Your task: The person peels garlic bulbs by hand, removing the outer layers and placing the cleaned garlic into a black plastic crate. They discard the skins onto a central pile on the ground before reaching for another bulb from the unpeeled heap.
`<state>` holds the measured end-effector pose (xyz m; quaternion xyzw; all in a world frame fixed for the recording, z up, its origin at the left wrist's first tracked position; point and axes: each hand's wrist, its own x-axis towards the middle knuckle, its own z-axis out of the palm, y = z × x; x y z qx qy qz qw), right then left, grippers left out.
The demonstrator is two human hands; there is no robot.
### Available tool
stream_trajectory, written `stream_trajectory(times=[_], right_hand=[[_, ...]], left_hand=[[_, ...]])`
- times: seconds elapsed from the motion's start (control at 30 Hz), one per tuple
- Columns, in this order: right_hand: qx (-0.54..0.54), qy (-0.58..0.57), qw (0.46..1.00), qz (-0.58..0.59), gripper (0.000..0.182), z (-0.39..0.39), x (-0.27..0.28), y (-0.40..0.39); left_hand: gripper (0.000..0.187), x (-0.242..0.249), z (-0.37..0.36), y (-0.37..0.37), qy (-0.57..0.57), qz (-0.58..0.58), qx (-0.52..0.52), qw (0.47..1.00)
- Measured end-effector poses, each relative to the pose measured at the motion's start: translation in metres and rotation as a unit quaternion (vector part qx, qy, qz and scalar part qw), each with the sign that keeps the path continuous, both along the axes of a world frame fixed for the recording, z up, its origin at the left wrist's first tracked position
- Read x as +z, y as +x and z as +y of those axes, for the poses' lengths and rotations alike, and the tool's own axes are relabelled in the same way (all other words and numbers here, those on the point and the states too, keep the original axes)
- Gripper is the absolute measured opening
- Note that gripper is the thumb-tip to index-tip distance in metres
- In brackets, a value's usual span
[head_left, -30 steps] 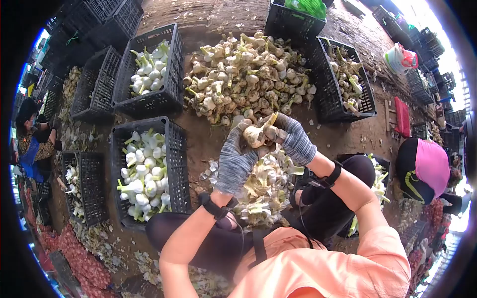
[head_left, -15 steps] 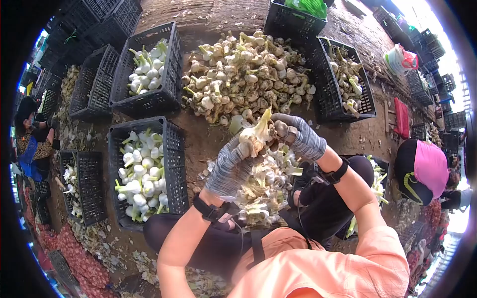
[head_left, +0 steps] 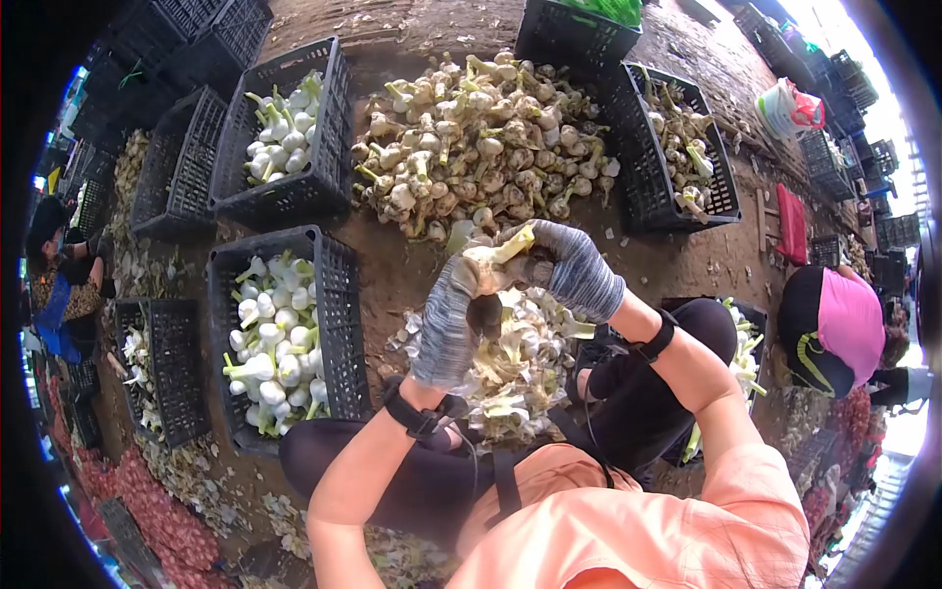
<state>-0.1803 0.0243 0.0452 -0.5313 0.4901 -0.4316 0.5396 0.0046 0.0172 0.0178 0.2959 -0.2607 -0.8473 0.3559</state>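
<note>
Both my hands wear grey knitted gloves and meet in front of me around one garlic bulb [head_left: 488,267]. Its short cut stem points up and to the right. My left hand [head_left: 451,319] is closed around the bulb from the left. From the right, my right hand [head_left: 574,270] curls its fingers against the same bulb near the stem. Fingers hide part of the bulb. Just below the hands lies a heap of peeled garlic skins [head_left: 520,368]. Beyond them spreads a large pile of unpeeled garlic [head_left: 481,142].
Black crates of clean white garlic stand at my left, one near [head_left: 339,334] and one farther [head_left: 334,118]. A crate of rough garlic [head_left: 628,147] is at the far right, a red stool [head_left: 791,224] beyond. A person in pink [head_left: 849,324] bends at right; another person [head_left: 64,285] sits at left.
The garlic bulb has tilted and moved slightly left and down, its stem leaning further right. My right hand has moved left, closer around it.
</note>
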Motion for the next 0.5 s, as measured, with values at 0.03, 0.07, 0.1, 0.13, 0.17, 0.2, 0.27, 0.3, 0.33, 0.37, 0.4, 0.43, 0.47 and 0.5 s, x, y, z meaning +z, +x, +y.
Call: stream_trajectory(times=[0.03, 0.07, 0.1, 0.13, 0.17, 0.2, 0.27, 0.3, 0.33, 0.37, 0.4, 0.43, 0.47, 0.5], right_hand=[[0.007, -0.018, 1.0, 0.011, 0.028, 0.001, 0.0, 0.0], [0.008, -0.017, 1.0, 0.011, 0.028, 0.002, 0.001, 0.0], [0.019, -0.007, 0.999, 0.025, 0.027, 0.003, 0.001, 0.001], [0.031, 0.003, 0.999, 0.038, 0.027, 0.004, 0.0, 0.001], [0.031, 0.005, 0.999, 0.037, 0.027, 0.005, -0.004, 0.002], [0.027, -0.013, 0.998, 0.062, 0.026, 0.005, -0.01, 0.002], [0.015, -0.052, 0.997, 0.047, 0.026, 0.007, -0.011, 0.005], [0.014, -0.051, 0.997, 0.046, 0.026, 0.009, -0.015, 0.006], [-0.009, -0.018, 0.997, 0.071, 0.024, 0.009, -0.021, 0.006], [-0.033, 0.015, 0.995, 0.096, 0.022, 0.009, -0.026, 0.006], [-0.041, 0.042, 0.998, 0.026, 0.026, 0.009, -0.029, 0.007], [-0.042, 0.041, 0.998, 0.026, 0.026, 0.009, -0.031, 0.007], [-0.049, 0.06, 0.997, -0.017, 0.028, 0.008, -0.028, 0.008], [-0.056, 0.079, 0.994, -0.059, 0.031, 0.007, -0.024, 0.011]], left_hand=[[0.052, -0.005, 0.001, -0.002, 0.027, 0.008, 0.001, 1.0], [0.051, -0.009, 0.001, -0.003, 0.054, 0.016, 0.003, 0.998], [0.051, -0.012, 0.004, -0.01, 0.046, -0.05, 0.055, 0.996], [0.054, -0.015, 0.005, -0.013, 0.038, -0.117, 0.107, 0.987], [0.054, -0.013, 0.003, -0.012, 0.04, -0.118, 0.107, 0.986], [0.055, -0.008, 0.0, -0.008, 0.055, -0.117, 0.056, 0.99], [0.06, -0.001, -0.001, -0.009, 0.047, -0.149, 0.024, 0.987], [0.063, 0.002, -0.001, -0.01, 0.043, -0.164, 0.008, 0.985], [0.063, 0.0, -0.002, -0.01, 0.048, -0.186, 0.001, 0.981], [0.063, -0.002, -0.002, -0.01, 0.052, -0.208, -0.007, 0.977], [0.063, -0.004, -0.002, -0.011, 0.052, -0.208, -0.008, 0.977], [0.055, -0.008, -0.002, -0.013, -0.078, -0.222, 0.022, 0.972], [0.051, -0.006, -0.003, -0.015, -0.207, -0.232, 0.051, 0.949], [0.051, -0.003, -0.003, -0.016, -0.332, -0.238, 0.08, 0.909]])
